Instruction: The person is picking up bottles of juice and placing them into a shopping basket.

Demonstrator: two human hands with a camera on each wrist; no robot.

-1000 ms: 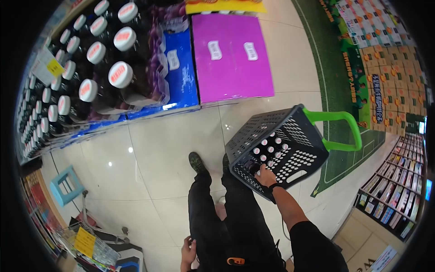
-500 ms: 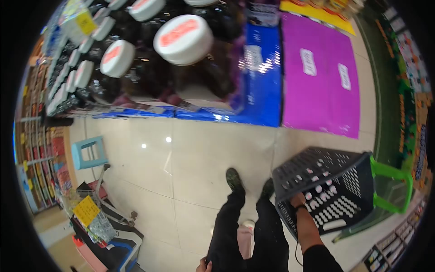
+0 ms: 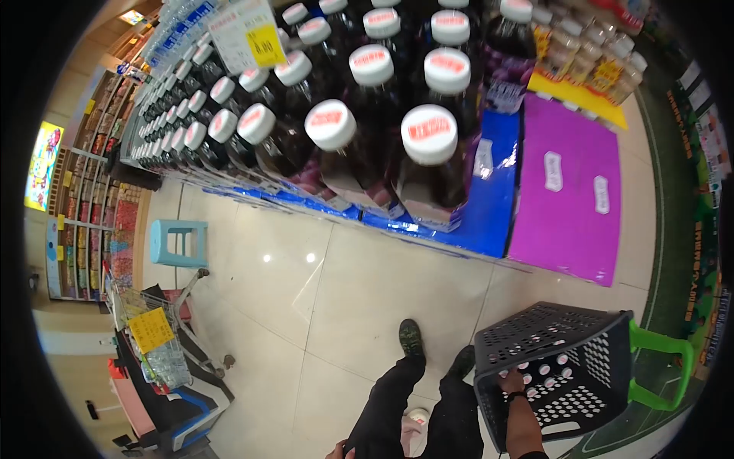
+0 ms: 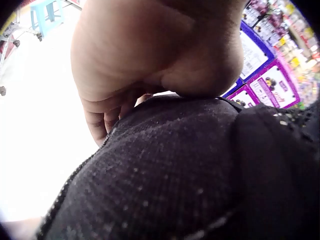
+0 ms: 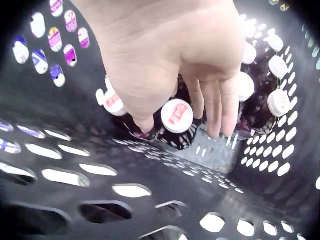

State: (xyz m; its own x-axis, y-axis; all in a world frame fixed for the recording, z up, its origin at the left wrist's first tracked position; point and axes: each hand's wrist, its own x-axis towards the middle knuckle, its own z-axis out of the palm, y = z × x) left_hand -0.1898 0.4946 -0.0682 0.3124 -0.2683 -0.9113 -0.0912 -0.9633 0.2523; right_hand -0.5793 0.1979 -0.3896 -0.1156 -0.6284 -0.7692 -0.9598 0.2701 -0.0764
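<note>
My right hand [image 3: 511, 381] is down inside a dark grey perforated basket [image 3: 547, 330] with a green handle [image 3: 664, 344]. In the right wrist view, thumb and fingers straddle a dark drink bottle [image 5: 176, 139] with a white cap, and the right hand [image 5: 170, 55] covers much of it. Other white-capped bottles [image 5: 257, 90] stand in the basket around the hand. My left hand [image 4: 155, 50] rests on the black trouser leg [image 4: 165, 175], fingers draped loosely over the thigh. Only a bit of it shows at the bottom of the head view.
Rows of dark bottles [image 3: 329, 145] with white caps stand on a blue-topped display, behind a price sign [image 3: 248, 42]. A purple box top [image 3: 569, 183] adjoins it. To the left are a blue stool [image 3: 180, 243] and a cart [image 3: 157, 336] with a yellow sign.
The head view has swung left, bringing more of the bottle display and left-hand shelves into sight. My right hand stays inside the basket; my left hand stays at the thigh.
</note>
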